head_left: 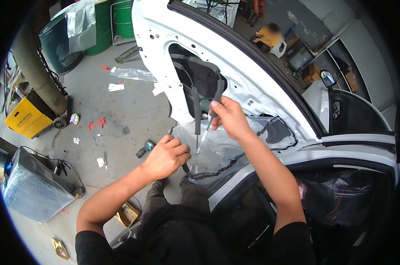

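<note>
A white car door [248,88] with its inner panel bare stands before me, a large dark opening in its metal. My right hand [230,115] is closed in a pinch on a cable in a grey foam sleeve [219,88] that comes out of this opening. Beside it hangs a second foam-sleeved cable [197,110], its thin end pointing down. A clear plastic sheet [222,152] with black sealant along its edge is peeled down from the lower door. My left hand [167,155] grips the near left edge of this sheet, fingers closed; the fingertips are partly hidden.
A power tool [145,149] lies on the floor left of the door, near red scraps [96,123]. Further left are a yellow machine [30,115] and a bubble-wrapped box [36,190]. Green drums [122,20] stand behind. A person in yellow [269,37] sits far right.
</note>
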{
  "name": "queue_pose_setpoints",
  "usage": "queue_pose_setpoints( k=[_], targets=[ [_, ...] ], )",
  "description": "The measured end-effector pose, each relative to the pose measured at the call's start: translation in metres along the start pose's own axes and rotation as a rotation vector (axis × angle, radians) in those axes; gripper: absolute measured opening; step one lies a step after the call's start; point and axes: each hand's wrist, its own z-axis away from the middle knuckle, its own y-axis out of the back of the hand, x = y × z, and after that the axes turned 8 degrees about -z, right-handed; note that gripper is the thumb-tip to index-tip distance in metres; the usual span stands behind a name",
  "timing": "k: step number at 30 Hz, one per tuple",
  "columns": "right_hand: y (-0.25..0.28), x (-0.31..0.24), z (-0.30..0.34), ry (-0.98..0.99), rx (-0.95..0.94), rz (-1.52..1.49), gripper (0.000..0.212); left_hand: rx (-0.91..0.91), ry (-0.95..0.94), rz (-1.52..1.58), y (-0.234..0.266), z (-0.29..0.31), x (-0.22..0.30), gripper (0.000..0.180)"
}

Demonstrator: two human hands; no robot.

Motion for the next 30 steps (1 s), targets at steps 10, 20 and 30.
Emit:
queue_pose_setpoints(
  k=[10, 20, 30],
  targets=[
    [-0.037, 0.019, 0.003, -0.001, 0.103, 0.326, 0.022, 0.012, -0.013, 0.027, -0.004, -0.001, 0.007, 0.018],
    [0.025, 0.02, 0.007, -0.02, 0.245, 0.284, 0.018, 0.029, -0.015, 0.068, -0.006, 0.002, 0.008, 0.017],
    [0.007, 0.063, -0.007, -0.196, -0.07, -0.021, 0.022, 0.007, 0.026, 0.093, -0.007, 0.0, 0.004, 0.015]
  ],
)
